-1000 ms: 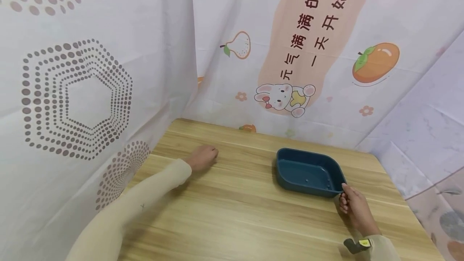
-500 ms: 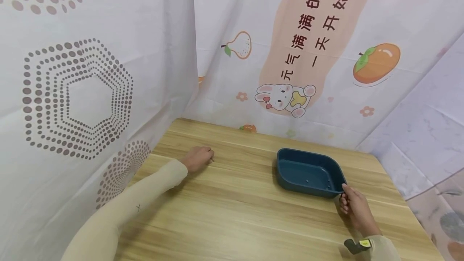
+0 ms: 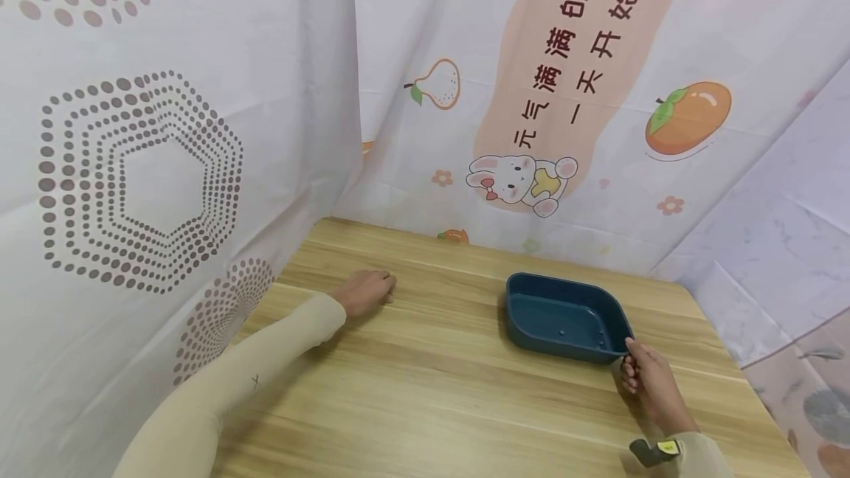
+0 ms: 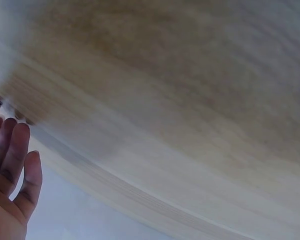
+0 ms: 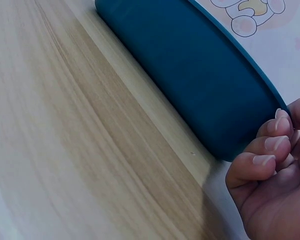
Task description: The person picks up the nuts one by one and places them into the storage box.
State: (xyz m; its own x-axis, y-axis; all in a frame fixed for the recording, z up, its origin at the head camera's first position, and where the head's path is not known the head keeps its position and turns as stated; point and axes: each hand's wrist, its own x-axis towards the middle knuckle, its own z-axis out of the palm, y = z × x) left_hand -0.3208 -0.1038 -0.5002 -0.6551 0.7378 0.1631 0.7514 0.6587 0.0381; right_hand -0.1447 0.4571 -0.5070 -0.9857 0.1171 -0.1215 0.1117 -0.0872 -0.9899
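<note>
A dark teal plastic tray (image 3: 561, 316) with rounded corners and small studs or holes in its floor sits toward the right of the wooden table (image 3: 425, 389). My right hand (image 3: 654, 383) pinches its near right corner, thumb over the rim and the other fingers curled below. In the right wrist view, that hand (image 5: 275, 175) holds the rim beside the tray's outer wall (image 5: 185, 75). Off to the left, my left hand (image 3: 364, 292) is low over the tabletop, apart from the tray. Its fingers (image 4: 19, 150) are loosely bent in the left wrist view, and nothing shows in them.
Patterned white cloth (image 3: 412, 146) hangs along the table's back edge. Another white cloth (image 3: 279, 94) borders the left side, and pale cloth (image 3: 783, 257) hangs on the right. A small black device (image 3: 654, 451) with a yellow label is on the right wrist.
The left hand has shifted slightly to the left, its fingers turning a little. The right hand and the tray have stayed in place.
</note>
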